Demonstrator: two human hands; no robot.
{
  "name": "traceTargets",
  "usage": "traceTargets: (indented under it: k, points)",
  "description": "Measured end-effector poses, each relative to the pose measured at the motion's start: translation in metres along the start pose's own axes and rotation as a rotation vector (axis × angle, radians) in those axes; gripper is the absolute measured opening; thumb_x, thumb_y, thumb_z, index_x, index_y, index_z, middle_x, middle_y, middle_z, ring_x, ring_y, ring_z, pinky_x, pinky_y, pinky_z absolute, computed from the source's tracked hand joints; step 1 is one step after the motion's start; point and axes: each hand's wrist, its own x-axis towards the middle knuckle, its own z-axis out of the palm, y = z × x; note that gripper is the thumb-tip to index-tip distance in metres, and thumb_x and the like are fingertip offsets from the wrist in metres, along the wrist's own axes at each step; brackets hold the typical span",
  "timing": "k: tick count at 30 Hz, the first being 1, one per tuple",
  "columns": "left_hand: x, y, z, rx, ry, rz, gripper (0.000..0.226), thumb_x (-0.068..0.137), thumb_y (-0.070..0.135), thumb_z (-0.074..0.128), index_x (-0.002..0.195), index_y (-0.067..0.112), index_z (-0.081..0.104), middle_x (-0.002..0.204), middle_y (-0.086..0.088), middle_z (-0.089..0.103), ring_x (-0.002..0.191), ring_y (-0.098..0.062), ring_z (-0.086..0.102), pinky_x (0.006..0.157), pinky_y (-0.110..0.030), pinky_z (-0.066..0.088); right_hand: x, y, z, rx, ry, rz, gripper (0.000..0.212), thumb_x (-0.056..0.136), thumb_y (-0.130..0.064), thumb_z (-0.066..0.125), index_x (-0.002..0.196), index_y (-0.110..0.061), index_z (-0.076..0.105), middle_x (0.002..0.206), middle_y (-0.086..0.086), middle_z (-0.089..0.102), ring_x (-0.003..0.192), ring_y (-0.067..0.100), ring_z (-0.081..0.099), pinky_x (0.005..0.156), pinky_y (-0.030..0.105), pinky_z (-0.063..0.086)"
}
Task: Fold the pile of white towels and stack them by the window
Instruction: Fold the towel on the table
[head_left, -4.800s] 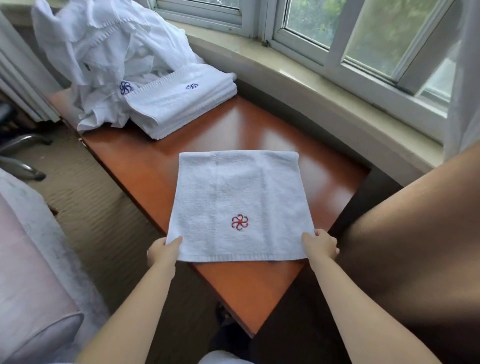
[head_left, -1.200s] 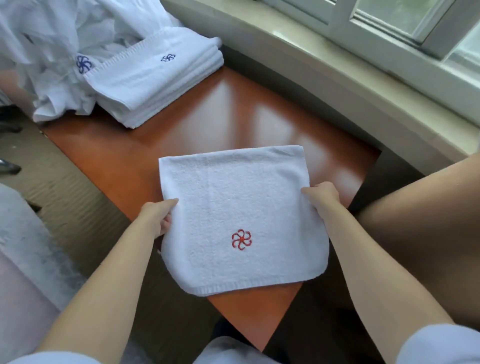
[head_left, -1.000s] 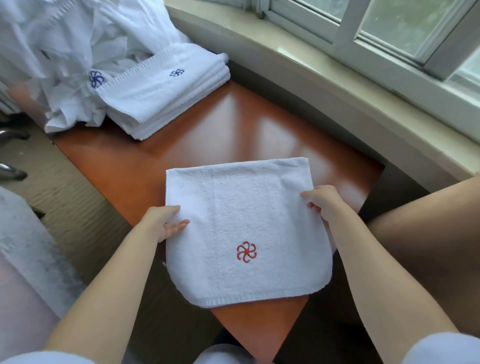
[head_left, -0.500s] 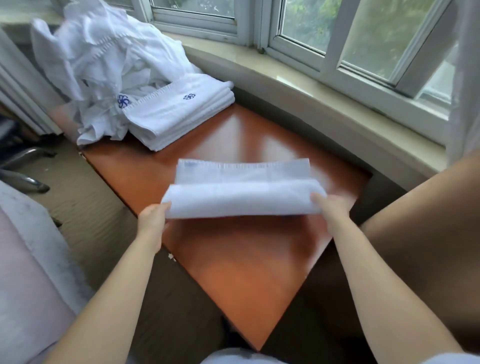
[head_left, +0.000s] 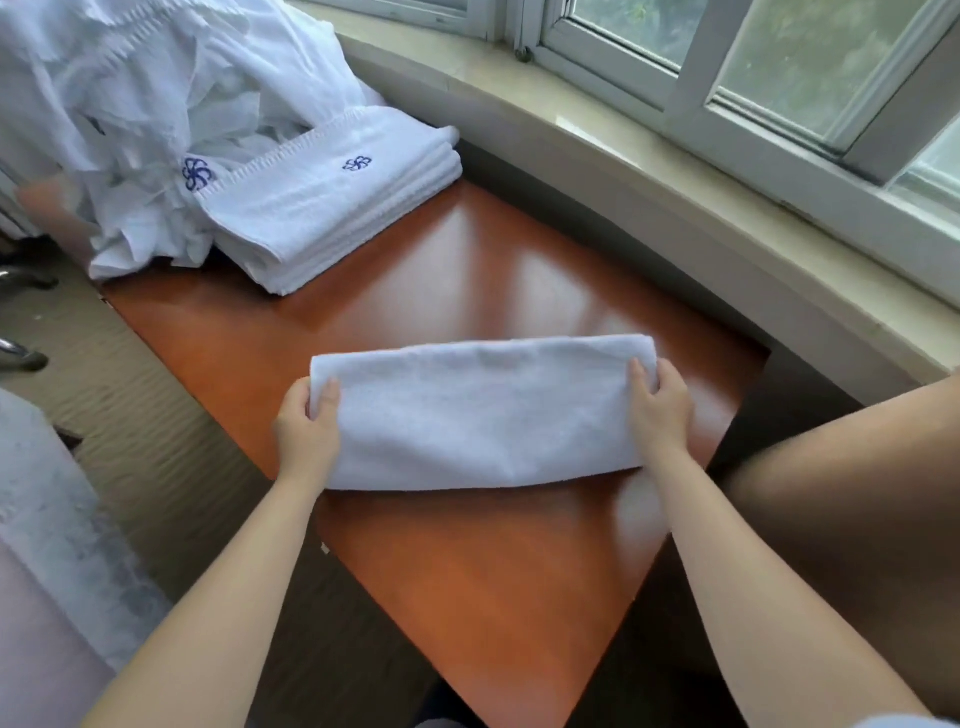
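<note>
A white towel (head_left: 483, 410), folded into a long band, lies across the middle of the orange-brown table (head_left: 498, 582). My left hand (head_left: 306, 428) grips its left end with the thumb on top. At the right end, my right hand (head_left: 662, 408) grips the towel the same way. The red flower mark is hidden inside the fold. A stack of folded white towels (head_left: 332, 202) with a blue flower mark sits at the far left of the table. Behind it lies the loose pile of white towels (head_left: 140, 104).
A pale window sill (head_left: 675, 171) curves along the table's far side below the window frames (head_left: 691, 98). A brown cushion (head_left: 857, 509) stands to the right. Carpet and a pale seat (head_left: 47, 545) lie to the left.
The near half of the towel has been folded over onto the far half, hiding the red mark. Both hands have shifted to the ends of the folded band, now laid flat.
</note>
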Motion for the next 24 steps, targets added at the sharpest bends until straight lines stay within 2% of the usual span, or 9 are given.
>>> traceTargets:
  k: [2, 4, 6, 10, 13, 16, 18, 21, 24]
  points:
    - [0.021, -0.012, 0.008, 0.059, -0.108, -0.109, 0.018, 0.099, 0.03, 0.052, 0.101, 0.012, 0.057, 0.084, 0.001, 0.053, 0.079, -0.017, 0.049, 0.066, -0.025, 0.037, 0.013, 0.001, 0.012, -0.056, -0.056, 0.068, 0.02, 0.099, -0.032, 0.045, 0.089, -0.017, 0.053, 0.08, -0.002, 0.053, 0.078, 0.021, 0.051, 0.07, 0.036, 0.039]
    - [0.031, -0.024, 0.014, 0.165, -0.197, -0.222, 0.035, 0.097, 0.031, 0.054, 0.127, 0.012, 0.054, 0.105, -0.003, 0.059, 0.1, -0.023, 0.056, 0.08, -0.031, 0.04, 0.015, 0.012, 0.023, -0.239, -0.172, 0.2, 0.031, 0.099, -0.032, 0.045, 0.124, -0.015, 0.051, 0.111, 0.006, 0.06, 0.103, 0.031, 0.056, 0.083, 0.037, 0.041]
    - [0.033, -0.03, 0.019, 0.199, -0.168, -0.2, 0.034, 0.097, 0.024, 0.055, 0.127, 0.008, 0.057, 0.11, -0.004, 0.06, 0.104, -0.023, 0.055, 0.084, -0.031, 0.04, 0.008, 0.022, 0.03, -0.33, -0.118, 0.236, 0.034, 0.099, -0.029, 0.045, 0.128, -0.012, 0.05, 0.121, 0.011, 0.06, 0.111, 0.034, 0.055, 0.082, 0.035, 0.04]
    - [0.027, -0.035, 0.02, 0.207, -0.086, -0.098, 0.031, 0.094, 0.024, 0.06, 0.124, 0.016, 0.06, 0.103, 0.002, 0.062, 0.096, -0.019, 0.056, 0.081, -0.032, 0.042, -0.009, 0.033, 0.028, -0.205, 0.15, 0.172, 0.031, 0.1, -0.028, 0.043, 0.125, -0.014, 0.055, 0.12, 0.008, 0.062, 0.111, 0.031, 0.054, 0.085, 0.034, 0.039]
    - [0.018, -0.036, 0.015, 0.49, -0.088, -0.191, 0.048, 0.088, 0.046, 0.063, 0.125, 0.017, 0.059, 0.109, -0.003, 0.059, 0.1, -0.021, 0.054, 0.079, -0.035, 0.044, -0.018, 0.044, 0.02, -0.448, 0.087, 0.27, 0.044, 0.097, -0.041, 0.049, 0.132, -0.014, 0.051, 0.13, 0.012, 0.054, 0.12, 0.031, 0.046, 0.098, 0.042, 0.037]
    - [0.008, -0.026, 0.008, 0.588, -0.201, -0.376, 0.053, 0.085, 0.054, 0.062, 0.119, 0.013, 0.056, 0.116, -0.009, 0.057, 0.105, -0.03, 0.057, 0.082, -0.039, 0.046, -0.02, 0.039, 0.013, -0.542, -0.028, 0.42, 0.062, 0.091, -0.054, 0.052, 0.137, -0.013, 0.045, 0.135, 0.015, 0.048, 0.124, 0.036, 0.043, 0.106, 0.047, 0.034]
    - [0.0, -0.016, 0.005, 0.529, -0.308, -0.525, 0.049, 0.088, 0.046, 0.061, 0.117, 0.006, 0.058, 0.113, -0.011, 0.061, 0.1, -0.031, 0.058, 0.08, -0.039, 0.047, -0.02, 0.029, 0.006, -0.501, -0.146, 0.528, 0.064, 0.087, -0.054, 0.055, 0.133, -0.01, 0.046, 0.127, 0.013, 0.053, 0.116, 0.036, 0.051, 0.099, 0.045, 0.042]
    - [-0.018, -0.002, -0.008, 0.175, -0.269, -0.778, 0.042, 0.09, 0.024, 0.063, 0.125, 0.003, 0.052, 0.123, -0.015, 0.055, 0.109, -0.033, 0.054, 0.081, -0.041, 0.048, -0.026, 0.016, -0.014, -0.334, -0.373, 0.629, 0.048, 0.087, -0.038, 0.061, 0.122, -0.006, 0.051, 0.107, 0.009, 0.056, 0.095, 0.03, 0.055, 0.083, 0.037, 0.048]
    - [-0.029, 0.019, -0.035, -0.141, -0.225, -0.92, 0.03, 0.086, 0.013, 0.063, 0.114, 0.007, 0.054, 0.108, -0.014, 0.057, 0.089, -0.026, 0.059, 0.055, -0.027, 0.049, -0.029, 0.003, -0.042, -0.118, -0.498, 0.763, 0.032, 0.087, -0.022, 0.064, 0.111, -0.005, 0.051, 0.098, 0.012, 0.053, 0.081, 0.026, 0.053, 0.059, 0.031, 0.045]
